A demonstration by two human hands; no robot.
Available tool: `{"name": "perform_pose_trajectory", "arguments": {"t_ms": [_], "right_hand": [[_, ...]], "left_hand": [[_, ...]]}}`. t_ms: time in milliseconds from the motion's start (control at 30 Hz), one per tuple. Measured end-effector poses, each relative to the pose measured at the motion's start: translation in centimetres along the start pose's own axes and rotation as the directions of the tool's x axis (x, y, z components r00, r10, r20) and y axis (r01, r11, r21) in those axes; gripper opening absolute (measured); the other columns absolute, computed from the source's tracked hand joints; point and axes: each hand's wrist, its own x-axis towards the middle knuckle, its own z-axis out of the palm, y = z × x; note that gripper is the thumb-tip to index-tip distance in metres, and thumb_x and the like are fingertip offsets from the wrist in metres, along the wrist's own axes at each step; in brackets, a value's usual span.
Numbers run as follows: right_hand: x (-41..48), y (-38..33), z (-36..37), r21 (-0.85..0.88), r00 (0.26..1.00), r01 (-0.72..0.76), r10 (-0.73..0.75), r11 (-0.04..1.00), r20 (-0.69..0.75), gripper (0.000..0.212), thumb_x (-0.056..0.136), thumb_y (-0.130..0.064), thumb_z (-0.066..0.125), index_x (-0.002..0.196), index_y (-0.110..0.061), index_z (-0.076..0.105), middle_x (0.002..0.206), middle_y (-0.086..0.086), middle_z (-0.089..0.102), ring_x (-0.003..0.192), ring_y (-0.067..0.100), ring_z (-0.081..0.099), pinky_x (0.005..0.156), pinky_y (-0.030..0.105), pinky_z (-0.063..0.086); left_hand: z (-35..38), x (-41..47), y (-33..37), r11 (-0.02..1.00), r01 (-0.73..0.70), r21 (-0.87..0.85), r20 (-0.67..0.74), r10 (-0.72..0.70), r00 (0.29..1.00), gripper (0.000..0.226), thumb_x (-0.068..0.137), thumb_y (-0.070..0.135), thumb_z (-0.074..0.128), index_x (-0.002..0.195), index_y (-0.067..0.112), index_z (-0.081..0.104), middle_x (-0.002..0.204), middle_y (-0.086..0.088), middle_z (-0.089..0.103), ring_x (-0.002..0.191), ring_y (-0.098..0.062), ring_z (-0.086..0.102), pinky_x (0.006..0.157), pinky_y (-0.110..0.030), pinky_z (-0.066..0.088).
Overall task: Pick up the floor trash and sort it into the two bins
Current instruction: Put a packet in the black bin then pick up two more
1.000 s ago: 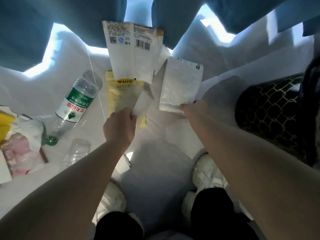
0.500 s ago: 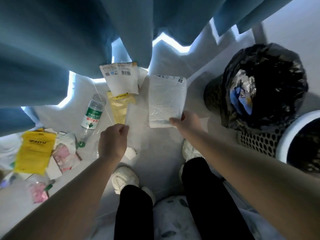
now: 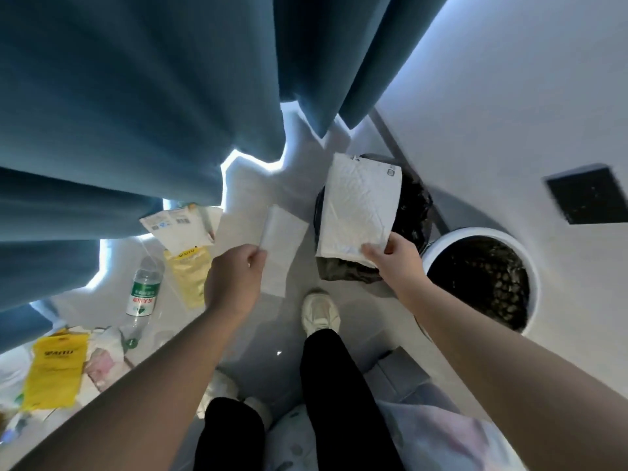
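Right hand: our right hand (image 3: 399, 263) pinches the lower edge of a crumpled white packet (image 3: 360, 212), fingers (image 3: 372, 251) clamped on it. The packet hangs over the mouth of the black-bagged bin (image 3: 416, 212).
Left hand: our left hand (image 3: 234, 283) has its fingers curled round the corner of a thin white sheet (image 3: 283, 253), held above the floor (image 3: 258, 351), beside that bin and not over it.
Second bin: the white bin (image 3: 475, 231) stands just right of the black one, with a dark liner inside.
Step, as we judge it: drop the packet, then choose a bin for the sheet.
Risk: the packet is wide next to the opening and held by one edge. Let go off-centre, it could catch the rim and slide to the floor. The sheet looks light enough to drift wide if released from up here. With the bins so close, we could also feed the wrong one.
Litter on the floor: a plastic bottle (image 3: 144, 290), a yellow pouch (image 3: 190, 277), a white barcoded pouch (image 3: 178, 227), a yellow bag (image 3: 54, 372) and a pink wrapper (image 3: 102, 363) — all off to our left.
In the way: the blue curtain (image 3: 136, 96) hangs over the far litter, and our shoe (image 3: 319, 311) stands just before the black-bagged bin.
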Motion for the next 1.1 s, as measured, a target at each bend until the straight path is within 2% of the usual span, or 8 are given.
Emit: {"name": "perform_pose_trajectory", "arguments": {"t_ms": [167,267,333,433,567,700,867,1100], "right_hand": [[1.8,3.7,-6.1,0.001,0.994,-0.074,0.074,0.997,-0.082,0.019,0.091,-0.027,0.065,0.107,-0.016,0.064,0.099,-0.002,0.067,0.093,0.017,0.062,0.081,0.032,0.049],[2.5,5.5,-8.1,0.054,0.99,-0.092,0.097,0.994,-0.102,0.025,0.091,-0.026,0.065,0.113,-0.016,0.064,0.104,-0.002,0.067,0.096,0.016,0.062,0.085,0.032,0.049],[2.8,6.3,-8.8,0.058,0.989,-0.095,0.101,0.994,-0.104,0.021,0.091,-0.026,0.065,0.11,-0.018,0.064,0.101,-0.003,0.067,0.094,0.016,0.062,0.083,0.032,0.048],[3.3,7.2,-9.0,0.056,0.991,-0.076,0.082,0.996,-0.104,0.014,0.091,-0.026,0.065,0.103,-0.022,0.063,0.097,-0.005,0.066,0.091,0.014,0.061,0.084,0.033,0.048],[4.2,8.1,-8.9,0.079,0.992,-0.07,0.077,0.994,-0.099,0.009,0.091,-0.026,0.065,0.098,-0.026,0.06,0.092,-0.01,0.063,0.089,0.011,0.06,0.081,0.029,0.046],[4.6,8.0,-8.7,0.092,0.994,-0.064,0.071,0.994,-0.079,0.011,0.091,-0.023,0.065,0.1,-0.025,0.061,0.092,-0.011,0.063,0.088,0.008,0.058,0.08,0.026,0.043],[5.9,6.9,-7.2,0.068,0.997,-0.067,0.07,0.995,-0.029,0.017,0.09,-0.025,0.065,0.106,-0.018,0.063,0.097,-0.004,0.065,0.086,0.008,0.059,0.067,0.019,0.043],[11.2,6.7,-1.6,-0.157,0.972,-0.2,0.216,0.967,0.091,0.017,0.091,-0.024,0.062,0.097,-0.009,0.055,0.083,0.001,0.055,0.081,0.02,0.055,0.053,0.023,0.036]], "left_hand": [[3.3,2.3,7.4,0.979,-0.079,0.185,-0.021,0.085,0.996,0.035,0.094,0.028,0.046,0.067,0.008,0.055,0.063,-0.009,0.056,0.057,-0.028,0.049,0.049,-0.029,0.03],[5.3,3.7,10.5,0.939,-0.126,0.32,-0.029,0.143,0.989,0.036,0.095,0.026,0.044,0.061,0.014,0.046,0.069,-0.007,0.056,0.054,-0.024,0.044,0.047,-0.026,0.022],[6.7,4.3,12.1,0.909,-0.183,0.375,-0.013,0.203,0.979,0.032,0.097,0.027,0.044,0.07,0.015,0.056,0.086,-0.007,0.06,0.061,-0.024,0.047,0.052,-0.026,0.028],[8.7,4.7,13.6,0.861,-0.292,0.417,0.075,0.287,0.955,0.027,0.099,0.031,0.044,0.105,0.015,0.066,0.108,-0.005,0.057,0.079,-0.026,0.056,0.061,-0.031,0.038],[12.4,4.6,13.3,0.822,-0.461,0.334,0.494,0.264,0.829,0.047,0.099,0.037,0.045,0.14,0.015,0.045,0.138,-0.007,0.047,0.125,-0.025,0.044,0.095,-0.037,0.041],[12.9,4.9,10.8,0.719,-0.564,0.405,0.494,0.348,0.797,0.052,0.096,0.038,0.047,0.141,0.013,0.041,0.143,-0.005,0.044,0.135,-0.023,0.034,0.106,-0.038,0.035],[10.5,5.9,8.3,0.604,-0.581,0.545,0.562,0.252,0.788,0.061,0.097,0.041,0.044,0.15,0.019,0.024,0.161,-0.006,0.005,0.149,-0.023,-0.001,0.118,-0.046,0.014],[10.8,8.5,6.0,0.609,-0.562,0.56,0.605,0.163,0.78,0.069,0.098,0.043,0.041,0.153,0.02,0.007,0.159,-0.002,-0.02,0.148,-0.017,-0.01,0.119,-0.046,0.011]]}}
